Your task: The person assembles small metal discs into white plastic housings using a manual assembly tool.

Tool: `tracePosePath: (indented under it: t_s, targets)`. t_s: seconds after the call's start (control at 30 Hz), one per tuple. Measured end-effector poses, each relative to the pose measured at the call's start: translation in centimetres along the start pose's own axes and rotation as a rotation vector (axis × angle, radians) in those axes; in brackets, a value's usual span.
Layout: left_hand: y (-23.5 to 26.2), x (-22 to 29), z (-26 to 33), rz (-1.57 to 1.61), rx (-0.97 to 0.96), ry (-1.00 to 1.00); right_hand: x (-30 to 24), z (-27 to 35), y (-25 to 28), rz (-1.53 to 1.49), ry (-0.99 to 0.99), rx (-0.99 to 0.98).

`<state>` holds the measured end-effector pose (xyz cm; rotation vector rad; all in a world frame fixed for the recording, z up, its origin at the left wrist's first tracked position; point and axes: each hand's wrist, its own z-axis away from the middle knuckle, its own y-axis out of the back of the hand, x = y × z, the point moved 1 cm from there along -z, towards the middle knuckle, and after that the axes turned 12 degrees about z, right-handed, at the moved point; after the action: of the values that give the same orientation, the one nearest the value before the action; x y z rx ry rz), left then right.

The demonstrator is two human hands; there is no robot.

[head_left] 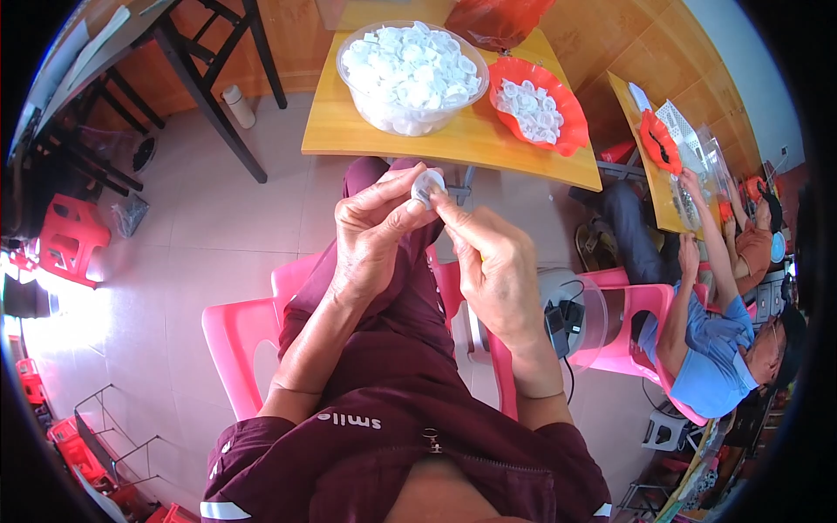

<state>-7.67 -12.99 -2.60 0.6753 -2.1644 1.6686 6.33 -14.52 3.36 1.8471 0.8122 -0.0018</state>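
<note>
White plastic, a small round cap (427, 185), sits pinched between both hands above the person's lap. The left hand (370, 235) grips it with thumb and curled fingers, while the right hand (493, 261) closes its fingertips on the cap's right edge, probably so that one hand steadies it while the other works on it. Just beyond the hands, within easy reach, a wooden table (366, 131) bears a clear bowl (349, 83) heaped with similar white caps and a red dish (571, 109) holding fewer. Fingers hide most of the cap, so its detail is hard to make out. Right of the hands, another seated person (711, 349) is partly cut off.
</note>
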Motion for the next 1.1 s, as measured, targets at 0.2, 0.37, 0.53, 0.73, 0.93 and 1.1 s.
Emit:
tracePosePath:
  t_s: [0.2, 0.37, 0.53, 0.73, 0.93, 1.1]
  targets:
    - [-0.4, 0.3, 0.1, 0.003, 0.0, 0.032, -0.8, -0.3, 1.3, -0.005, -0.006, -0.027]
    - [-1.1, 0.8, 0.0, 0.139, -0.016, 0.067, 0.0, -0.5, 1.8, -0.156, 0.062, 0.017]
    - [-1.1, 0.9, 0.1, 0.156, -0.016, 0.053, -0.2, -0.6, 1.1, -0.122, 0.077, 0.031]
    - [-1.1, 0.8, 0.2, 0.166, 0.015, 0.04, -0.1, -0.7, 0.1, -0.158, 0.072, 0.066]
    - [-1.3, 0.6, 0.3, 0.162, 0.021, -0.016, 0.1, -0.7, -0.7, -0.17, 0.089, 0.117]
    - [-1.4, 0.3, 0.4, 0.125, 0.118, -0.059, -0.5, -0.6, -1.0, -0.126, 0.037, 0.084]
